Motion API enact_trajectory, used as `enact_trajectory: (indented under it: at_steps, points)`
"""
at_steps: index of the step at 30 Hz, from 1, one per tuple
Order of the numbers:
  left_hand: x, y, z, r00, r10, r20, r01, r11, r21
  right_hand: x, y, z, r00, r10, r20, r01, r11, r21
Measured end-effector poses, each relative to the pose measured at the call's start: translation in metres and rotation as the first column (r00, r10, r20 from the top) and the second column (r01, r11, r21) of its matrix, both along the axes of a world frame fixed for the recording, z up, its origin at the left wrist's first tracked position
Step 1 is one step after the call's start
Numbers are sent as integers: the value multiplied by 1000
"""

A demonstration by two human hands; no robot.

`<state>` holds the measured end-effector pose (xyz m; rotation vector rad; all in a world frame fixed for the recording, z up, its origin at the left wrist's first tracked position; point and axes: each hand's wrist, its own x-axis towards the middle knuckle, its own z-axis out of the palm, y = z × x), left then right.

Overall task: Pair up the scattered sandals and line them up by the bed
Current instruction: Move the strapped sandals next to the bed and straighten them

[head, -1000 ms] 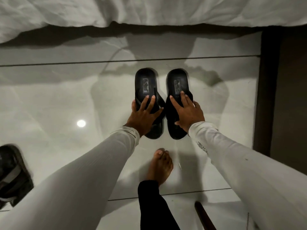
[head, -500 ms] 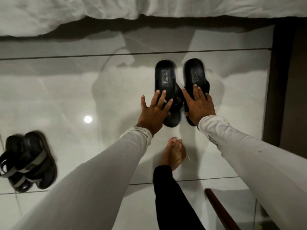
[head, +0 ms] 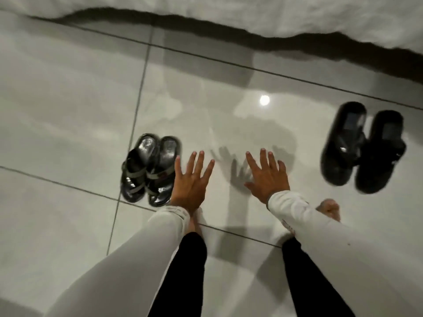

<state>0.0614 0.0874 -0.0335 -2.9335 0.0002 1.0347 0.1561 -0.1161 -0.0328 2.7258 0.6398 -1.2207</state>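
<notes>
- We see both hands spread wide over the pale glossy tile floor (head: 68, 106), fingers splayed, neither one holding anything.
- Our left hand (head: 191, 180) hangs just beside the right edge of the strappy sandals (head: 150, 170); whether a finger touches the nearer sandal we cannot tell.
- Our right hand (head: 267, 177) is over bare tile between the two pairs, apart from both.
- The strappy sandals sit side by side and touching, a dark pair with grey bands across them, resting near a crossing of grout lines.
- The black slides (head: 364, 146) lie together to the right, well apart from the strappy pair, blurred, slightly tilted, their open ends toward the bed.
- The white bed cover (head: 297, 17) runs along the top, with a dark shadowed gap beneath its edge; the slides are nearer to it than the strappy sandals are.
- White sleeves cover both forearms, and black trouser legs show below them.
- A bare foot (head: 329, 209) stands on the tile just right of our right sleeve; another foot is mostly hidden behind the left wrist.
- A round light reflection (head: 264, 100) shines on the tile between the pairs, and the shadows of our hands fall on the floor ahead of the fingers.
- Nothing lies on the floor between the hands and either pair.
</notes>
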Motion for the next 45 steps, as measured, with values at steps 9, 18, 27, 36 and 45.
enact_trajectory:
  at_steps: [9,18,27,36,45]
  points:
    - [-75,183,-18,852,524,-25,-518,848,110,-79,202,-41,982,130,-140,-114,987,118]
    - [-55,212,-69,594,733,-331,-799,586,-135,-88,225,-82,933,257,-251,-228,964,140]
    - [13,177,-78,650,683,-333,-752,641,-155,-48,215,-91,953,264,-149,-249,962,109]
    - [123,159,-77,668,657,-349,-741,633,-226,47,210,-91,994,109,-23,-107,993,55]
    - [213,174,-82,707,683,-182,-707,683,-185,154,215,-93,997,41,59,-45,997,70]
